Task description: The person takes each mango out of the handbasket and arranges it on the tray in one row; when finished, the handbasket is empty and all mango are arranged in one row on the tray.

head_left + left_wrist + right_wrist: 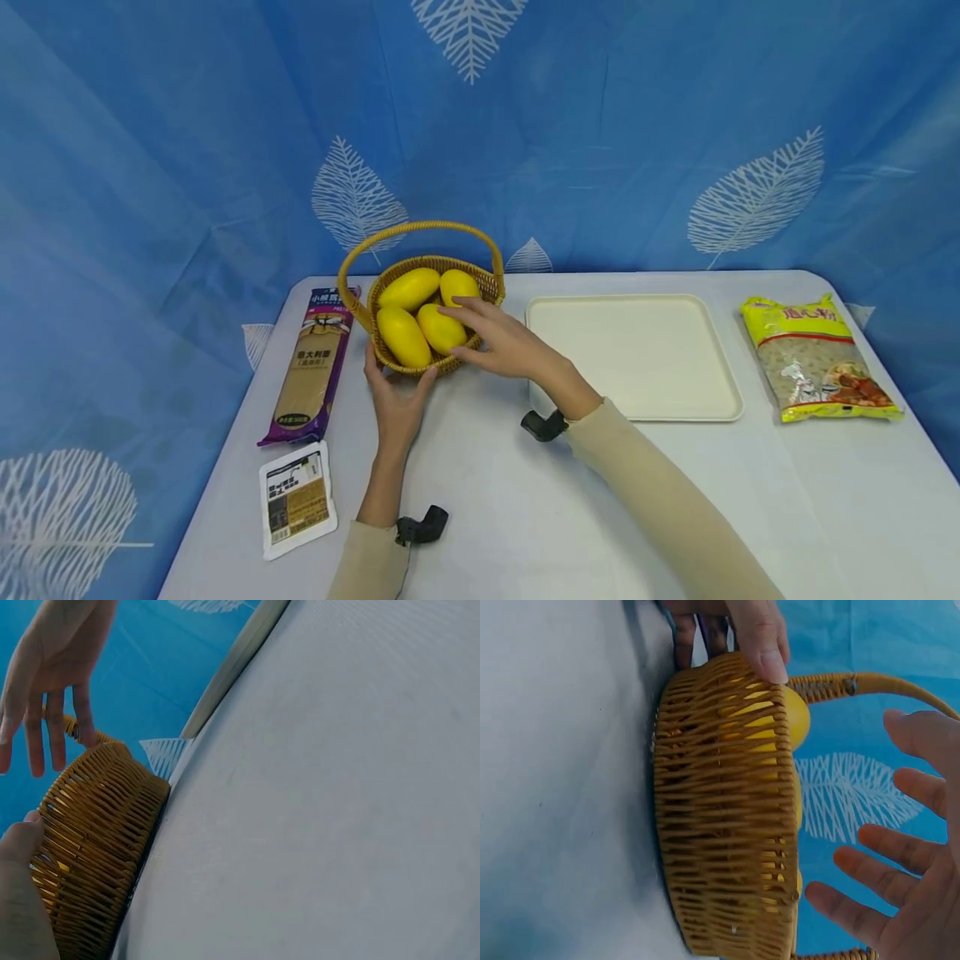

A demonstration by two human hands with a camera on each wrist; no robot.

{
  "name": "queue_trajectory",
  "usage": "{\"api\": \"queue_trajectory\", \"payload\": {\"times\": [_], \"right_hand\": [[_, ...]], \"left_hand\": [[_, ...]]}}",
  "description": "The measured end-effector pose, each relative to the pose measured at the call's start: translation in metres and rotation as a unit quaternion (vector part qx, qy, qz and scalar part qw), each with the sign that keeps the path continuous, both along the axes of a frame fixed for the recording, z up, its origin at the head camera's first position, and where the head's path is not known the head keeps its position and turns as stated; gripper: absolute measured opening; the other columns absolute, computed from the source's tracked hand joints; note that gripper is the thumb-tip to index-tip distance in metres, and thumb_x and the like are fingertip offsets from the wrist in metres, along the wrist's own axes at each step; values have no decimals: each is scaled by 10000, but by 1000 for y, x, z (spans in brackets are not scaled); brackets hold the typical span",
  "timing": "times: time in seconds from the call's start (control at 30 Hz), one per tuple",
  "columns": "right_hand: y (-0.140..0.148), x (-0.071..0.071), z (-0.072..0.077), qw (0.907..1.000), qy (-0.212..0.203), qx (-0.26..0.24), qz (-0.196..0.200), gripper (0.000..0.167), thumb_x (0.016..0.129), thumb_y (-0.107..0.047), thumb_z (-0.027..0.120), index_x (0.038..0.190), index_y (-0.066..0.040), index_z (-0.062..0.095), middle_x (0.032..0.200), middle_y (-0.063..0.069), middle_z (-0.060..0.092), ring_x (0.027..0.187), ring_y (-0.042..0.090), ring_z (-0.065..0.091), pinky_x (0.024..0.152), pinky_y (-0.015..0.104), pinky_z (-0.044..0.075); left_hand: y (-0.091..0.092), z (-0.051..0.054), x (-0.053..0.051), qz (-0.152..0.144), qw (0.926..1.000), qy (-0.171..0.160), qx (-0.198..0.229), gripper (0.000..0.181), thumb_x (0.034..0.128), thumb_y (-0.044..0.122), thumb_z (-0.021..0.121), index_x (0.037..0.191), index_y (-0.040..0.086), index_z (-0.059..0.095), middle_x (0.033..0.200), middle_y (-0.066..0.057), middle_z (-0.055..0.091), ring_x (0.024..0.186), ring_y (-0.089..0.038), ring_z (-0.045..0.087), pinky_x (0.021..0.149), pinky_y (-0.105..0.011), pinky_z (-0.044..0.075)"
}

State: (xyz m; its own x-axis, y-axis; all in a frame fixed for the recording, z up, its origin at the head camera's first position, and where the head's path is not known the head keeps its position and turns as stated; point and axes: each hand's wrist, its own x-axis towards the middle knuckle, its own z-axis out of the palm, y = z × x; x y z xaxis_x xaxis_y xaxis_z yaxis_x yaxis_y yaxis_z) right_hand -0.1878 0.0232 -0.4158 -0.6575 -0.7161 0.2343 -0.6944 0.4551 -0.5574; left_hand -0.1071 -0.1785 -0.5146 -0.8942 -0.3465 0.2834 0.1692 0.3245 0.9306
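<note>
A wicker basket (pixel 480 283) with a tall arched handle (pixel 420 227) stands at the back left of the table and holds several yellow mangoes (pixel 403 337). My left hand (pixel 397 408) holds the basket's near left side. In the right wrist view, the left thumb (pixel 769 664) lies on the rim, with fingers beside the outer wall. Over the basket's right side hovers my right hand (pixel 502 337), fingers spread and nothing gripped. The right wrist view shows its fingers (pixel 885 877) apart from the rim; from the head, they partly cover the mangoes.
Right of the basket lies a cream tray (pixel 630 358). A yellow-ended food bag (pixel 817 358) is at the far right. Along the left edge are a purple pasta packet (pixel 311 367) and a small white pouch (pixel 298 500). Behind the table hangs a blue leaf-print cloth (pixel 600 142).
</note>
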Motion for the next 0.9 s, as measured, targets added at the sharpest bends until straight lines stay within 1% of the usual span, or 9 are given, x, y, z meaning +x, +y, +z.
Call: {"api": "queue_trajectory", "payload": {"times": [0.1,0.27,0.43,0.47,0.6,0.7,0.83,0.9], "right_hand": [[-7,-4,-1,10000,-16,79,34,581,954,-336,634,1475,-161,447,1489,169,427,1351,309,447,1086,467,420],[-16,-10,-2,9996,-148,244,58,592,948,-341,642,1474,-150,447,1503,157,415,1358,302,441,1100,452,409],[-19,-15,-3,9984,-318,471,29,618,935,-351,659,1484,-178,434,1510,168,402,1359,315,439,1098,470,407],[-20,-16,-3,9981,-347,513,20,623,932,-354,663,1486,-185,432,1513,164,400,1361,315,437,1100,471,405],[-23,-19,-5,9973,-404,615,14,625,925,-358,671,1482,-195,439,1511,141,408,1356,308,445,1109,467,396],[-27,-22,-8,9973,-373,636,55,613,922,-353,675,1470,-188,456,1505,128,418,1350,303,453,1119,458,387],[-33,-26,-12,9968,-366,693,146,605,914,-337,691,1454,-169,477,1519,131,404,1363,303,441,1133,451,370],[-35,-27,-13,9963,-370,761,170,604,909,-331,699,1447,-161,486,1532,132,390,1372,306,432,1140,448,361]], "left_hand": [[-1,-1,-1,11,9999,87,-64,1033,837,189,782,1577,159,61,1599,-113,179,1399,-275,288,1046,-453,353],[-1,-2,-1,2,9999,146,69,1023,834,170,784,1575,171,79,1590,-98,205,1386,-268,306,1055,-447,353],[-1,-2,-1,-22,9997,181,191,1013,833,120,779,1571,152,86,1579,-134,213,1376,-323,308,1056,-494,341],[-1,-1,0,-35,9996,185,224,1010,832,108,776,1570,137,87,1576,-152,211,1373,-344,306,1057,-511,337],[4,19,6,-94,9995,134,282,980,837,76,760,1552,36,92,1554,-236,209,1360,-403,304,1057,-534,335],[8,34,11,-98,9996,64,258,954,841,63,749,1534,-22,99,1538,-271,217,1350,-418,311,1050,-533,343],[9,36,11,-60,9997,69,226,940,837,37,738,1525,-41,103,1529,-274,228,1330,-426,318,1033,-567,348],[8,29,8,-51,9996,138,255,946,833,29,738,1531,-26,102,1535,-261,225,1329,-421,316,1028,-577,345]]}}
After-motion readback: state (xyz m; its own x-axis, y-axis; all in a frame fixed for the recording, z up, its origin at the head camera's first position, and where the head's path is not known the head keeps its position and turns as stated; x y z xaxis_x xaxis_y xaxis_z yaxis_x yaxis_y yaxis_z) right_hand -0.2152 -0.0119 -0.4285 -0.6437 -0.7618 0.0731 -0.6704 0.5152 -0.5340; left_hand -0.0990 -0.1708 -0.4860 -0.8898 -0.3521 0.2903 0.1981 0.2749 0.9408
